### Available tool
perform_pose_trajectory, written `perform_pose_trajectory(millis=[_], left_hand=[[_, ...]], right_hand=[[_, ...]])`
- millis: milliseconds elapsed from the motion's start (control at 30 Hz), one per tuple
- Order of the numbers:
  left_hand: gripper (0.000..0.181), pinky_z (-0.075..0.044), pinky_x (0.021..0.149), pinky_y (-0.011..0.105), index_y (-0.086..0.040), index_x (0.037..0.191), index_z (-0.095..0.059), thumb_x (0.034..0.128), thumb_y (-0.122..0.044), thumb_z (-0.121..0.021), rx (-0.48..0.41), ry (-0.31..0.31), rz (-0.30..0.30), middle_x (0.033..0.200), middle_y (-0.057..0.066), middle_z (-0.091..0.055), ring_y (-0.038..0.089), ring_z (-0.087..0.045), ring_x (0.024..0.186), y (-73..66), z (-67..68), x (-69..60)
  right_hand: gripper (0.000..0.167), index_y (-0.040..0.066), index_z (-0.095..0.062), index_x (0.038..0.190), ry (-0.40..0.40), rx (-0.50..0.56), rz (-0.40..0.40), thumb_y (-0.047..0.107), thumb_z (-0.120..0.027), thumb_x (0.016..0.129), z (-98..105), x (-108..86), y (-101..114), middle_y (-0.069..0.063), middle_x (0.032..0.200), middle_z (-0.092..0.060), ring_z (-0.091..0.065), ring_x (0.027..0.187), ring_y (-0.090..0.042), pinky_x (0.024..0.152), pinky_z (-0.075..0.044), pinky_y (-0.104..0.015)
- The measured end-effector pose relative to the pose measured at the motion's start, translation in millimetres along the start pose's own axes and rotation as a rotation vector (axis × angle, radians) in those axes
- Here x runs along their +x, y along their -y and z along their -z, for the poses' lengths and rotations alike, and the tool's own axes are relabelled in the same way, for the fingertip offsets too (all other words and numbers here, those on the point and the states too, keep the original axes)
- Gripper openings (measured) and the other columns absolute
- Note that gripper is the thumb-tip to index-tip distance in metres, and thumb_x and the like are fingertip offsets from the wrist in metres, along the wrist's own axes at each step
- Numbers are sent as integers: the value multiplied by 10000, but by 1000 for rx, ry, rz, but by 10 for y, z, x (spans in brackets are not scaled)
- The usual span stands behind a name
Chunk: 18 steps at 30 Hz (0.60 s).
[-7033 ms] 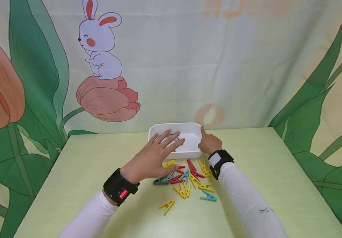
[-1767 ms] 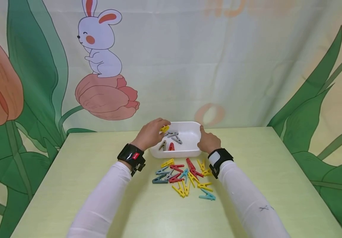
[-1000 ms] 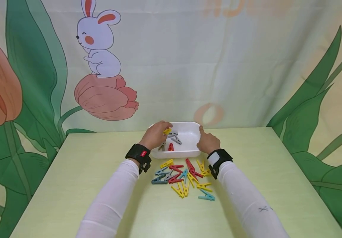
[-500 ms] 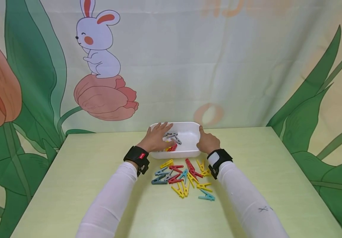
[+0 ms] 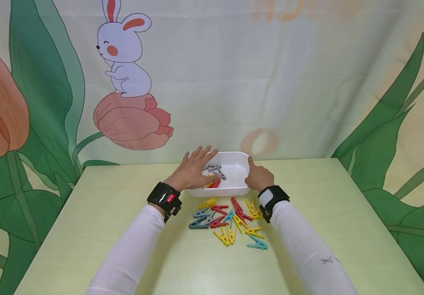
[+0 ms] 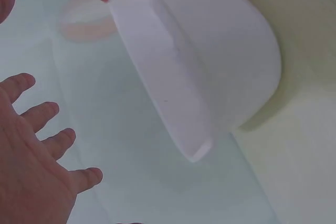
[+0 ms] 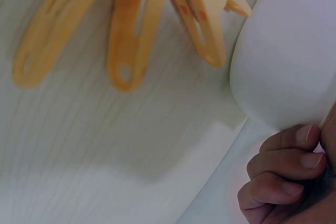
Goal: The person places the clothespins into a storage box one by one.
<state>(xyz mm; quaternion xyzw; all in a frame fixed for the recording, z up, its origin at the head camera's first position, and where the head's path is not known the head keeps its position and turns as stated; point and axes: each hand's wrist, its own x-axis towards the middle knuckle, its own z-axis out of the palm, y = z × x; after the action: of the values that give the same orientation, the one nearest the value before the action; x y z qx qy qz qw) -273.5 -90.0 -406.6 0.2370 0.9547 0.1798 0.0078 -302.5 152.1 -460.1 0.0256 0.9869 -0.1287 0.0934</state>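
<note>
we've just let go of the yellow clip (image 5: 208, 185), so our left hand (image 5: 191, 171) is spread wide with nothing in it and the white tray (image 5: 230, 191) has one more inside. that clip lies near left in there beside a red clip (image 5: 217, 183), partly hidden under the hand, while our right hand (image 5: 260, 177) grips the tray's right rim and the loose clips (image 5: 236, 205) sit just nearer.
</note>
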Motion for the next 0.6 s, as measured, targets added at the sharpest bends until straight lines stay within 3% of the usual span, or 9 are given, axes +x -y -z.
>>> perform_pose_trajectory(millis=[333, 600], left_hand=[[820, -101, 1189, 633, -254, 1565, -273, 882, -543, -623, 50, -111, -112, 1659, 28, -173, 329, -102, 1540, -182, 174, -279], [839, -127, 1200, 599, -235, 1571, -256, 886, -544, -628, 74, -145, -178, 1657, 46, -176, 375, -126, 1528, -314, 254, -561]], right_hand=[[826, 159, -137, 1592, -7, -1, 2, 232, -614, 923, -9, 11, -11, -110, 761, -619, -563, 655, -241, 586, -388, -325], [823, 162, -131, 1593, -5, -1, 1, 230, -606, 924, -22, 21, -18, -108, 756, -612, -562, 654, -242, 588, -386, -329]])
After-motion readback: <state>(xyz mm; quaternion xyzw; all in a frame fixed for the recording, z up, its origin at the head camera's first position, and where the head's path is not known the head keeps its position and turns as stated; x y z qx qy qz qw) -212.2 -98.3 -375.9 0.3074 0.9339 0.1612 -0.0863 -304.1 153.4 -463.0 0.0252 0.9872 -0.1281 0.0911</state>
